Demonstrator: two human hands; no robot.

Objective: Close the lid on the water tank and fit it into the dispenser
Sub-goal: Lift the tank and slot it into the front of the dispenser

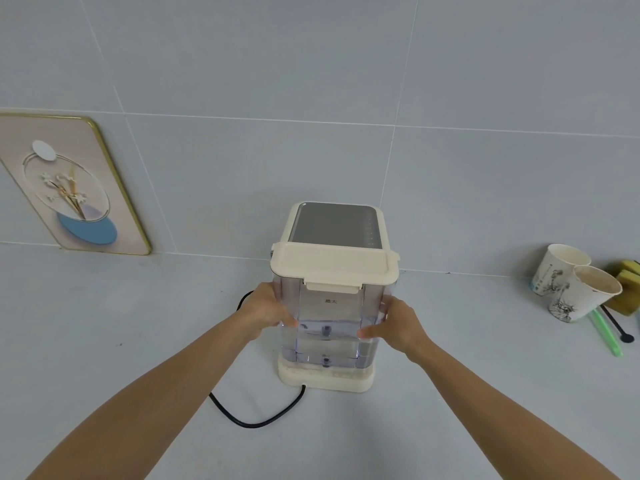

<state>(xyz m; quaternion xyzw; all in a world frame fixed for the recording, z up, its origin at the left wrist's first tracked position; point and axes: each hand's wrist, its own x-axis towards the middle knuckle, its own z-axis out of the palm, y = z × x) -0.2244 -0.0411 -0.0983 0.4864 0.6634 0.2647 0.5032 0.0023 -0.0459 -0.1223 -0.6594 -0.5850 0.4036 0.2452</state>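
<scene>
The clear water tank [332,317] stands upright on the cream base of the dispenser [334,225], against its near side. A cream lid [334,266] lies flat on the tank's top, its front clip down. Water fills about the lower third of the tank. My left hand [268,311] grips the tank's left side and my right hand [394,323] grips its right side, thumbs on the front wall. The dispenser has a grey top panel and sits in the middle of the grey counter.
A black power cord [256,419] loops on the counter in front left of the base. A framed picture [69,183] leans on the tiled wall at left. Two paper cups [575,285], yellow sponges [628,275], a green straw and a black stirrer lie far right.
</scene>
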